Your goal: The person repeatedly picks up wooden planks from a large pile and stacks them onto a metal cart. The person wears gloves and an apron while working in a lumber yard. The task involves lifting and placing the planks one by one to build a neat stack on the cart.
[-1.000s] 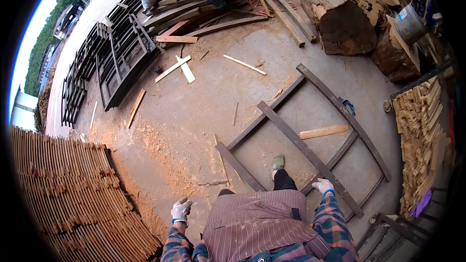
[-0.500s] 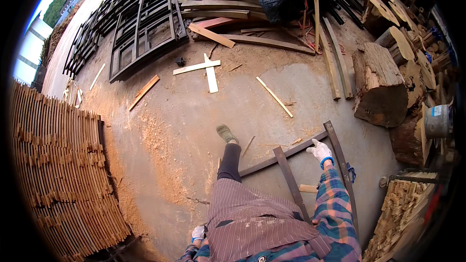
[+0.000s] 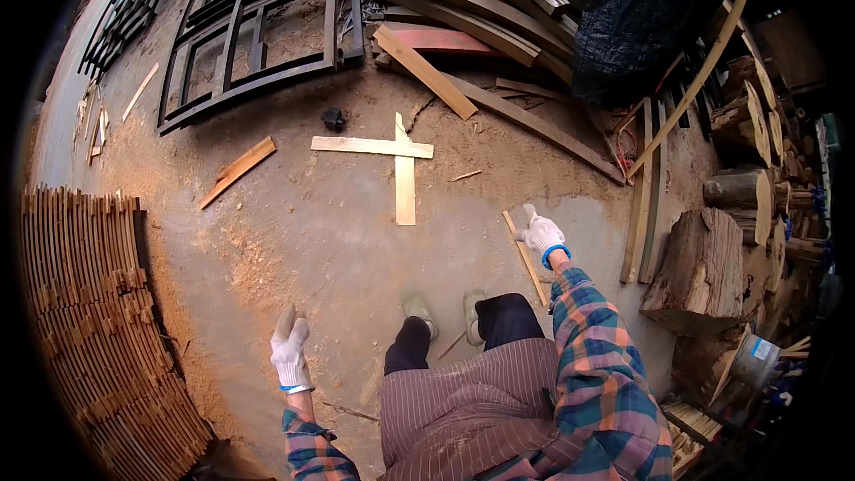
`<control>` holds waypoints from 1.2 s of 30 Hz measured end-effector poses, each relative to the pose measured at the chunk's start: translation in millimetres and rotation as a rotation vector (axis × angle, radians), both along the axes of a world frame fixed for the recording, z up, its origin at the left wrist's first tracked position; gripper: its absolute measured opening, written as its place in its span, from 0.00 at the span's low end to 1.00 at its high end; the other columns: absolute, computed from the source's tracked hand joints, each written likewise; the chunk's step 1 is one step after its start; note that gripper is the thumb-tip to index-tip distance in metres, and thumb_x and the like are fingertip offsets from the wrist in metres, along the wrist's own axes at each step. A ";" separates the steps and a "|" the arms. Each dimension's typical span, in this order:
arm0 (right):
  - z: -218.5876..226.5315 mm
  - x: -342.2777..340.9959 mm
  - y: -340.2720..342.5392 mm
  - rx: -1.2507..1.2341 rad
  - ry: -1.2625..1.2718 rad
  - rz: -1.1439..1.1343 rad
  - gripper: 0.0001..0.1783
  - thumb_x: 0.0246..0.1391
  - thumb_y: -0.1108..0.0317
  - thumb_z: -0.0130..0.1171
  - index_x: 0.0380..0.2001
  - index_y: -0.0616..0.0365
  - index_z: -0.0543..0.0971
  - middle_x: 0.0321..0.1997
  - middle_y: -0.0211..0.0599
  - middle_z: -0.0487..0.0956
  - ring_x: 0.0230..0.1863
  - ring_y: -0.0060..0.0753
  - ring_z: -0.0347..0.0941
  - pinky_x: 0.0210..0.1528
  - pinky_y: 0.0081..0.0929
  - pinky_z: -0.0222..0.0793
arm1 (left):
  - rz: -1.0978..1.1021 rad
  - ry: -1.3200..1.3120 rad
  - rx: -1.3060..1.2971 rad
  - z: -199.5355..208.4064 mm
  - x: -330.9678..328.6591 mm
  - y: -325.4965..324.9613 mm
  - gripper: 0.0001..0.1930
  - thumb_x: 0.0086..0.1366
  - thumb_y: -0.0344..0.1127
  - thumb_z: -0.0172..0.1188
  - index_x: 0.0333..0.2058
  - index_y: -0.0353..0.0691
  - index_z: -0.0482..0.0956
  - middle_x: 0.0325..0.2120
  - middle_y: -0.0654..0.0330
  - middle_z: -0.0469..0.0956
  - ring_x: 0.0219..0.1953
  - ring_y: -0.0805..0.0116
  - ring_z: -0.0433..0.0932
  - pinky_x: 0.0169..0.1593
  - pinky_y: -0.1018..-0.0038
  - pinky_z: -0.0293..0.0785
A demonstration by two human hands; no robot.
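Observation:
My left hand point(image 3: 289, 354), in a white work glove, hovers at the left over the dusty floor with its fingers apart and nothing in it. My right hand point(image 3: 541, 233), gloved likewise, is stretched forward over the upper part of a thin wooden strip point(image 3: 529, 269). Its fingers are apart. Whether it touches the strip I cannot tell. Ahead lie two pale boards, one upright board point(image 3: 405, 196) crossed by a shorter horizontal board point(image 3: 356, 147). A browner short board point(image 3: 239, 172) rests on the floor to their left.
Stacked thin slats point(image 3: 89, 303) stand at the left. Dark metal frames point(image 3: 223, 89) lie far left, beside a lumber pile point(image 3: 463, 13) and a black plastic sheet point(image 3: 628, 27). Cut logs point(image 3: 704, 267) and a metal can point(image 3: 755, 361) are at the right.
I have moved forward, and both feet now show. The dark metal frame under my right hand has gone out of view. My left hand has come up from beside the apron.

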State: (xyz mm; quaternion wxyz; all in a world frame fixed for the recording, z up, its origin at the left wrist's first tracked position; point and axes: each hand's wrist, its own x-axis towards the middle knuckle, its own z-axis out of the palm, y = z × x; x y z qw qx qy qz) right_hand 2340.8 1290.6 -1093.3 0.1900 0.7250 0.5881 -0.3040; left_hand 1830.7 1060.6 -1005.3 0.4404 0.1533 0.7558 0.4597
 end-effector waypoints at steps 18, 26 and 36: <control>-336.8 -200.7 537.9 0.279 0.021 0.219 0.52 0.40 0.50 0.75 0.62 0.55 0.55 0.53 0.52 0.79 0.54 0.50 0.78 0.52 0.43 0.75 | 0.383 -0.067 -0.869 -185.9 205.0 62.9 0.34 0.64 0.56 0.58 0.58 0.33 0.70 0.51 0.45 0.76 0.49 0.53 0.78 0.52 0.60 0.75; -272.3 -191.9 402.2 -0.297 0.644 -0.027 0.24 0.46 0.62 0.71 0.47 0.60 0.81 0.40 0.39 0.85 0.38 0.30 0.81 0.46 0.29 0.75 | 0.725 -0.388 -0.370 -217.4 266.3 182.6 0.30 0.60 0.27 0.63 0.61 0.28 0.67 0.47 0.52 0.79 0.44 0.66 0.79 0.46 0.76 0.75; -272.1 -232.7 276.6 -0.268 0.356 0.580 0.42 0.51 0.42 0.63 0.64 0.51 0.66 0.56 0.54 0.76 0.57 0.49 0.73 0.58 0.43 0.68 | 0.793 -0.478 -0.393 -255.0 295.2 242.7 0.14 0.58 0.27 0.68 0.42 0.31 0.79 0.31 0.61 0.81 0.30 0.73 0.79 0.38 0.75 0.75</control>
